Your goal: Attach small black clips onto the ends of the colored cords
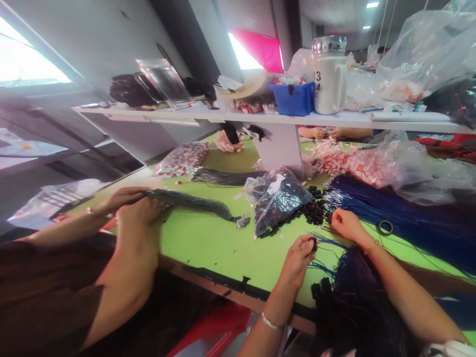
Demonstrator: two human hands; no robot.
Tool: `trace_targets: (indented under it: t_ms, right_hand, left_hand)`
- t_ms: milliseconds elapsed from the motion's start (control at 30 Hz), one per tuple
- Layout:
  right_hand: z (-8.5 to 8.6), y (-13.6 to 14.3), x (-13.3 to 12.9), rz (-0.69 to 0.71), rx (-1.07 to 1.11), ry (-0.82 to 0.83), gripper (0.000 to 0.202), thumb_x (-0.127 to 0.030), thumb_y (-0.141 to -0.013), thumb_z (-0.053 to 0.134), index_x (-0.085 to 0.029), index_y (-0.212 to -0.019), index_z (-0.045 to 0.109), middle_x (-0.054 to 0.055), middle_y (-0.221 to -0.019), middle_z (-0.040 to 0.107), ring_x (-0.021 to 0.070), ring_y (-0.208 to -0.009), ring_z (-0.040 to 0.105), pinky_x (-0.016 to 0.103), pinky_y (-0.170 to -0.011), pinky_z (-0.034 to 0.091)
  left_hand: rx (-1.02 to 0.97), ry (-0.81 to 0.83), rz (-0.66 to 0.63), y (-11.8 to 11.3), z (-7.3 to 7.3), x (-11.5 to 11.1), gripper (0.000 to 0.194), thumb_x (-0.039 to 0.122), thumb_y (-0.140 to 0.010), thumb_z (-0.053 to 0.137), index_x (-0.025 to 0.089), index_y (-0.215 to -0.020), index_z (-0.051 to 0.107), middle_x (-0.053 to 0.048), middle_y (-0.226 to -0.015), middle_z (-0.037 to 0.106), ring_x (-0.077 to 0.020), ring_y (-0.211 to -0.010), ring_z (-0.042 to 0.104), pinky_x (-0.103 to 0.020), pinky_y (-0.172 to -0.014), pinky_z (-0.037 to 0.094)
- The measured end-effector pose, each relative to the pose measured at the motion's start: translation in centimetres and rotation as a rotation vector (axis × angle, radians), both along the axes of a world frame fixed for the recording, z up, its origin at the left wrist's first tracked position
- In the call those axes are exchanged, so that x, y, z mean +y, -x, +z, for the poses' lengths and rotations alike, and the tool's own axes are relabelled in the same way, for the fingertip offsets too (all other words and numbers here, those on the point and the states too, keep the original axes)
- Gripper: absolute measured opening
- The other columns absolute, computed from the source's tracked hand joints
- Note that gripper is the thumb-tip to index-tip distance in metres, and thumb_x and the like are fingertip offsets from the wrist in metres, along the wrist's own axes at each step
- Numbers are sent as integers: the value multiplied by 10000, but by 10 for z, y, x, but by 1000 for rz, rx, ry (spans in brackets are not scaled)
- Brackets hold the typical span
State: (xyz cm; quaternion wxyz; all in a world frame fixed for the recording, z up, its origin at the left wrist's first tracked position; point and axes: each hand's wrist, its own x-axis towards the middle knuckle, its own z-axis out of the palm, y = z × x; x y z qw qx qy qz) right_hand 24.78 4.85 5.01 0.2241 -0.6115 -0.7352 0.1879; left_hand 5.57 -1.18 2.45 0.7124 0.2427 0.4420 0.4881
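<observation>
My left hand (300, 255) pinches a small black connector (314, 244) above the green table edge. Thin blue wires (327, 242) run from that connector toward the right. My right hand (347, 225) is closed, its fingertips beside a pile of loose black connectors (316, 210); what it grips, if anything, is hidden. Brown wire ends (332, 229) show just below it. Near my lap hangs a dark bundle of wires (357, 272), with more black connectors (322, 289) at its side.
A co-worker's hands (139, 206) at left hold a grey wire bundle (197, 201). Behind my hands lie a plastic bag of black connectors (277, 198), blue wires (386, 213), a tape roll (384, 227) and pink-white connectors (357, 161). A shelf (230, 115) crosses above, bearing a blue bin (293, 99) and mug (329, 79).
</observation>
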Motion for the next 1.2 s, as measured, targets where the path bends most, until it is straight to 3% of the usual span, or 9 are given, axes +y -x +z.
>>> trace_targets:
  t_ms: [133,267,433,700,1200]
  right_hand:
    - [-1,7,-3,136,287,7,133,-217,-795,468,-160,-716,559,-14,-643,578,97,-572,473,200,-552,326]
    - [-4,17,-11,223,378,63,103,-219,-767,500,-157,-705,553,-31,-615,541,87,-552,439,191,-527,321]
    - [-1,23,-19,291,264,72,95,-213,-740,527,-167,-657,529,-52,-551,477,79,-514,400,192,-496,257]
    - [8,25,-24,327,87,8,49,-146,-678,531,-171,-644,506,-37,-566,498,85,-521,387,208,-520,216]
    - [6,27,-25,429,-241,-91,62,-191,-761,506,-170,-737,560,34,-709,593,137,-621,459,259,-585,238]
  left_hand:
    - [-82,2,16,-5,3,3,332,235,-613,791,147,-892,635,-63,-840,672,-96,-685,589,-176,-584,444]
    - [-161,23,50,-10,-1,9,228,152,-680,722,139,-886,626,-69,-855,662,-97,-703,591,-179,-606,459]
    - [-225,81,64,-11,-9,13,157,92,-733,644,129,-882,613,-55,-804,640,-92,-649,586,-189,-594,469]
    - [-195,102,16,-9,-13,13,167,100,-765,608,122,-931,611,-43,-781,627,-84,-592,577,-190,-550,464]
    - [-167,51,10,-11,-16,12,294,206,-605,786,124,-857,659,-27,-750,629,-80,-599,556,-180,-516,398]
